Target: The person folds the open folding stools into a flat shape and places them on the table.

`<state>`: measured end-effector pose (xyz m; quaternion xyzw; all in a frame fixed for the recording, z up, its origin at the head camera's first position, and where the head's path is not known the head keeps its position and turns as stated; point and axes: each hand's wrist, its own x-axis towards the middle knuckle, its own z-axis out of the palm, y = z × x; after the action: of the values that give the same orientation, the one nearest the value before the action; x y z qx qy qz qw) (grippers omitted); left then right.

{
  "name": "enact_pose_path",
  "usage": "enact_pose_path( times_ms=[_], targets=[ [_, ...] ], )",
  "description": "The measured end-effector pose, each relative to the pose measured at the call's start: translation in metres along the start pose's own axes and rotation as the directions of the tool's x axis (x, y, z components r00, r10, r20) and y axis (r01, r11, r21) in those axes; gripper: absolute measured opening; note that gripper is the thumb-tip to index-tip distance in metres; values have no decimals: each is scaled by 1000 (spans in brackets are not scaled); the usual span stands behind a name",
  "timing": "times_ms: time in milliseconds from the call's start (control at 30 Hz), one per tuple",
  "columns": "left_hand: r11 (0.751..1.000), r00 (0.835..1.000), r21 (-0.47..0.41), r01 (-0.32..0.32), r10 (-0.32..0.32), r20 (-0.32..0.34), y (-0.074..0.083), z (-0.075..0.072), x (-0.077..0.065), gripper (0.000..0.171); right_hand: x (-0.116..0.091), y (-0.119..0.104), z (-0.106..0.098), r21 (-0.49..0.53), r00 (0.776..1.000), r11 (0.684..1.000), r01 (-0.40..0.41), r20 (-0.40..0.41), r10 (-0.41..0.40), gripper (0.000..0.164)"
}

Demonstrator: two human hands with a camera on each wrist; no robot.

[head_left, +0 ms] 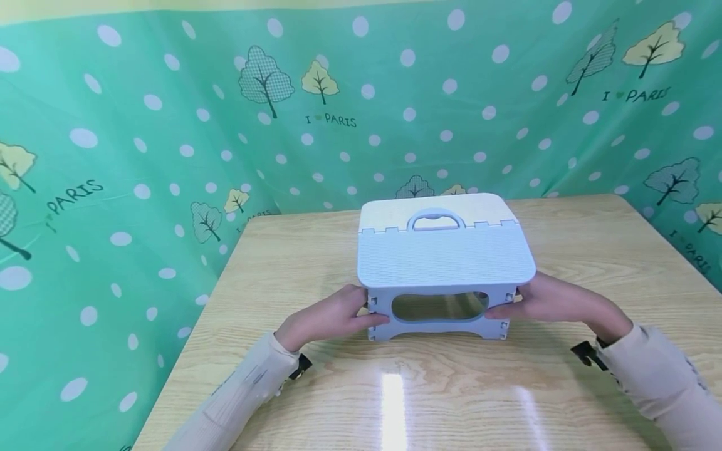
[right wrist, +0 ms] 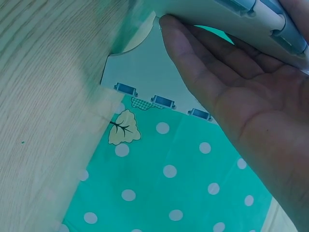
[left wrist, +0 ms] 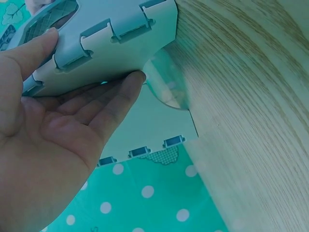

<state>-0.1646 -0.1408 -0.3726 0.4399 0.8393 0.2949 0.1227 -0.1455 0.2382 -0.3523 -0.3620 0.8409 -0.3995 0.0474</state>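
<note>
A folding step stool (head_left: pixel 445 257) in pale blue and white stands unfolded on the wooden table, its carry handle (head_left: pixel 435 216) across the top. My left hand (head_left: pixel 333 316) grips the stool's left end, thumb on the front panel and fingers bent in behind the panel's hinged edge. At the other end my right hand (head_left: pixel 555 300) holds it in a similar way, thumb lying on the front panel. From the right wrist view, the fingers (right wrist: pixel 207 58) reach under the hinged panel, while the thumb is mostly out of frame. Hinge slots show along the back panel (left wrist: pixel 149 123).
The wooden table (head_left: pixel 293 250) reaches out on both sides of the stool. Behind it and to the left hangs a green cloth (head_left: pixel 169 113) with white dots and printed trees. Black straps (head_left: pixel 301 365) sit at both wrists.
</note>
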Motion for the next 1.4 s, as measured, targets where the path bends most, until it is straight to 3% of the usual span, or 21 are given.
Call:
enact_pose_path(
  times_ms=[500,1400],
  targets=[
    [1000,1000,8,6,-6,6,0,2,1,51,-2,2,0,27,1000,999,-26,10,26,107],
    [1000,1000,-13,-18,18,10,-1,2,2,50,-2,5,-1,21,1000,1000,9,27,-9,101]
  ],
)
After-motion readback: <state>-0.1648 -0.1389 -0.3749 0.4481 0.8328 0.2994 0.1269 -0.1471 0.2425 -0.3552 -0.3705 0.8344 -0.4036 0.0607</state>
